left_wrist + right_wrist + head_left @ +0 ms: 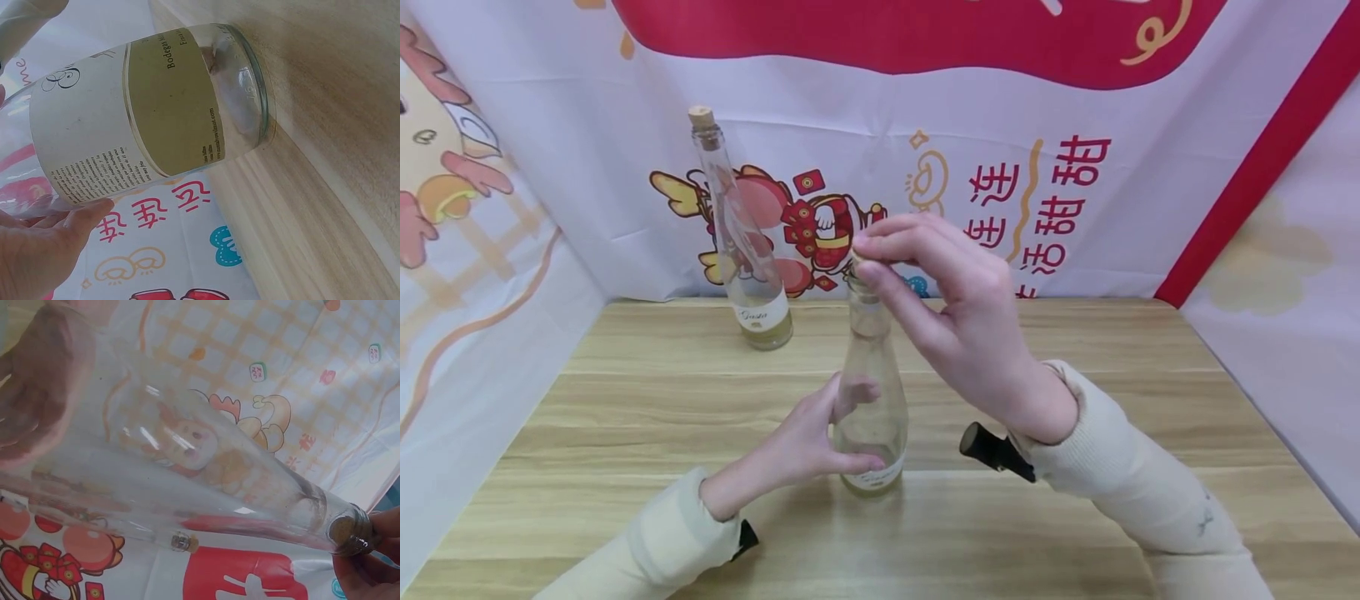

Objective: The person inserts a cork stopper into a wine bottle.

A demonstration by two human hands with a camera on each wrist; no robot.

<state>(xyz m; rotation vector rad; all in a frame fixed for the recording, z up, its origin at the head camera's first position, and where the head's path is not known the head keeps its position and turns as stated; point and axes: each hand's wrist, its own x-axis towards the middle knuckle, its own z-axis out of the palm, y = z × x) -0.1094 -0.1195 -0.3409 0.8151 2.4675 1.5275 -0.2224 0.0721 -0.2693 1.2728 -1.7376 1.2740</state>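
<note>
A clear glass bottle (871, 367) stands upright on the wooden table in front of me. My left hand (797, 437) grips its lower body, thumb near the label. In the left wrist view that label (172, 106) is white and olive-gold, and the bottle's base meets the tabletop. At the mouth, my right hand (973, 317) pinches a cork (857, 255) between thumb and fingertips. Through the glass, the right wrist view shows the cork's lower end (341, 530) inside the neck.
A second glass bottle (737, 242), a cork (702, 118) in its mouth, stands at the back left. The wooden table (1075, 517) ends at a printed cloth backdrop (865, 108), with cloth sides left and right. Dark wrist-worn pieces (996, 450) hang beneath both sleeves.
</note>
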